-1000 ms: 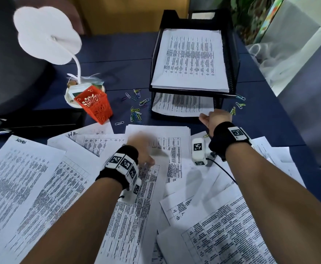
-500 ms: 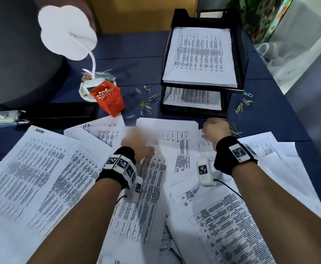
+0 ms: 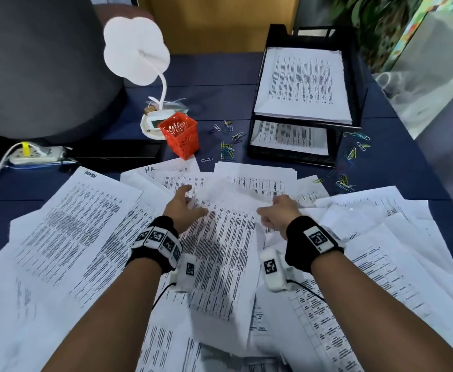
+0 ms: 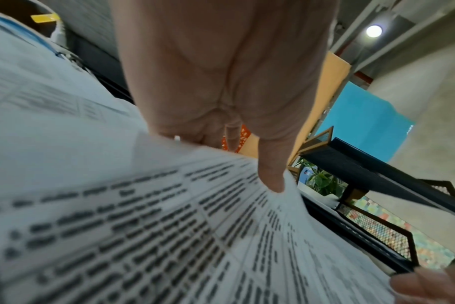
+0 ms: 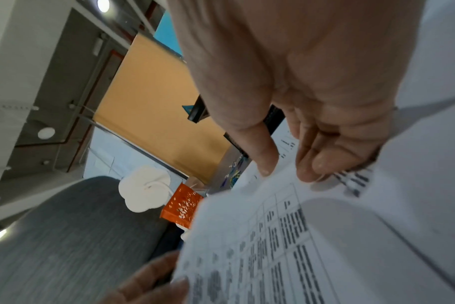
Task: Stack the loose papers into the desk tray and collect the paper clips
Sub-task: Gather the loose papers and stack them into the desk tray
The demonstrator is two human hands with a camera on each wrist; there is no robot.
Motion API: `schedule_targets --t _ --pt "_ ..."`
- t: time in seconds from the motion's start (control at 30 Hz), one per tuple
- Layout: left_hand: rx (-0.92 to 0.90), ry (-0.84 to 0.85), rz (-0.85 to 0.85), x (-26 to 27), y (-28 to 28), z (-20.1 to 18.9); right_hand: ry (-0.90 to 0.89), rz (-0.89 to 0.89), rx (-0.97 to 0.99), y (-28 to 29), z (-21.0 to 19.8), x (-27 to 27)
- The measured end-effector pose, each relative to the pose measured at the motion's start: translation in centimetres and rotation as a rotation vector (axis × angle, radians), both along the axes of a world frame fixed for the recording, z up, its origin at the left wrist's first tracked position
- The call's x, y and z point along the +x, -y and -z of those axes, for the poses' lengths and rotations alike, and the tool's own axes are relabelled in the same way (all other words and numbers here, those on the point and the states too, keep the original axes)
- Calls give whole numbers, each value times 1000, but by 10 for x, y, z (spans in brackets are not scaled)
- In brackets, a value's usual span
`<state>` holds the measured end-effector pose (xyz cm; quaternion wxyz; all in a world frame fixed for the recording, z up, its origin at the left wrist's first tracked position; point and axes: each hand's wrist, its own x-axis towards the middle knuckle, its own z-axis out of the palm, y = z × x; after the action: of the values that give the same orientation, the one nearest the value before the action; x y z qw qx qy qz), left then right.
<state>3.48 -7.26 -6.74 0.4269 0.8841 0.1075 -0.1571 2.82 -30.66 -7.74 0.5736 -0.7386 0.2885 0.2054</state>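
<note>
Both hands are working the same white printed sheet [image 3: 220, 237] lying on top of the loose pile of printed papers [image 3: 67, 224] spread across the dark blue desk [image 3: 214, 84], just in front of the black mesh two-tier desk tray [image 3: 358, 84]. The left hand [image 3: 183, 208] is gripping the sheet's left edge, thumb [image 4: 270, 176] pressing on top and the fingers tucked under the paper. The right hand [image 3: 277, 214] is pinching the right edge of that same sheet, thumb [image 5: 265, 156] and curled fingers [image 5: 322, 162] closing on it. Both tiers of the tray are already holding printed pages. Coloured paper clips [image 3: 226, 146] are lying scattered on the desk just left of the tray, and more clips [image 3: 351, 157] are sitting off its right front corner. Further left of the tray an orange perforated plastic pen cup [image 3: 179, 135] is standing, touching the base of a white flower-shaped desk lamp [image 3: 135, 53].
</note>
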Motion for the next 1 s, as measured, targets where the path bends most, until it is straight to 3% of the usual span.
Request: schedule_targets --t 0.13,0.27,0.4,0.5,0.63,0.7,0.87,1.0 --pt "-187 49 -47 -5 -5 -3 38 7 -40 -5 1 -10" --pt "-453 140 -104 -6 -16 -12 199 118 -171 -5 -10 -17" --pt "-580 218 -201 -3 -29 -18 167 95 8 -17 -16 -19" --pt "-385 237 -206 -1 -43 -8 191 85 -25 -31 -13 -17" --pt "257 139 -158 -7 -82 5 91 -38 -237 -42 -4 -15" --pt "488 40 -144 -13 -101 6 35 -92 -289 -45 0 -14" --pt "636 -152 -175 -20 -144 17 5 -118 -372 -52 -2 -13" --pt "609 -163 -201 -21 -158 25 10 -75 -395 -58 1 -14"
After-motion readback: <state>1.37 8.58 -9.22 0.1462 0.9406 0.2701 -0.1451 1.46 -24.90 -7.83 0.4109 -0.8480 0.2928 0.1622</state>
